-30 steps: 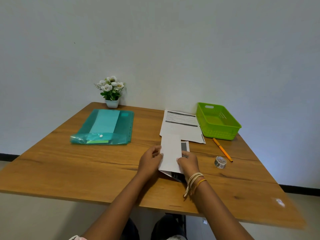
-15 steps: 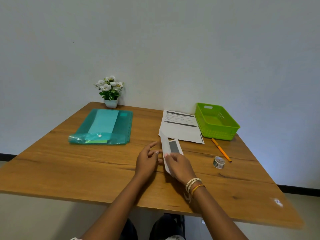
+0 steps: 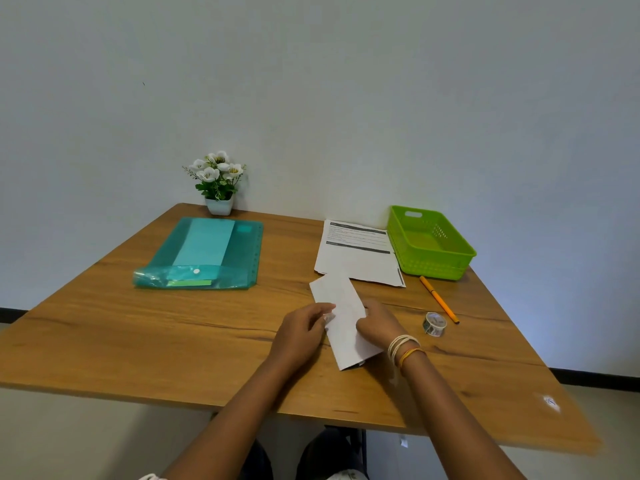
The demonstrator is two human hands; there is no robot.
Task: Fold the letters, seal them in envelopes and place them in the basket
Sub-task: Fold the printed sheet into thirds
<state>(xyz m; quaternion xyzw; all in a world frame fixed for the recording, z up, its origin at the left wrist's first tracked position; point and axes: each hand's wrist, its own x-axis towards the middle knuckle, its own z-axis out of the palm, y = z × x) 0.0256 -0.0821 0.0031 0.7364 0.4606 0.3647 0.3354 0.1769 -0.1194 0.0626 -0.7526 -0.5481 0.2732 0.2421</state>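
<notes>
A folded white letter (image 3: 341, 308) lies flat on the wooden table (image 3: 173, 334), blank side up and slanted. My left hand (image 3: 304, 332) pinches its left edge. My right hand (image 3: 379, 323) presses on its right edge, covering part of it. A stack of unfolded printed letters (image 3: 358, 254) lies just behind. The green plastic basket (image 3: 431, 244) stands empty at the back right. A teal plastic folder (image 3: 204, 254) holding a pale envelope lies at the back left.
An orange pen (image 3: 439, 299) and a small roll of tape (image 3: 434, 323) lie to the right of my hands. A white pot of white flowers (image 3: 218, 183) stands against the wall at the back.
The letter was lifted and turned in my right hand half a second ago. Now it lies flat on the table, blank side up, with both hands on its edges.
</notes>
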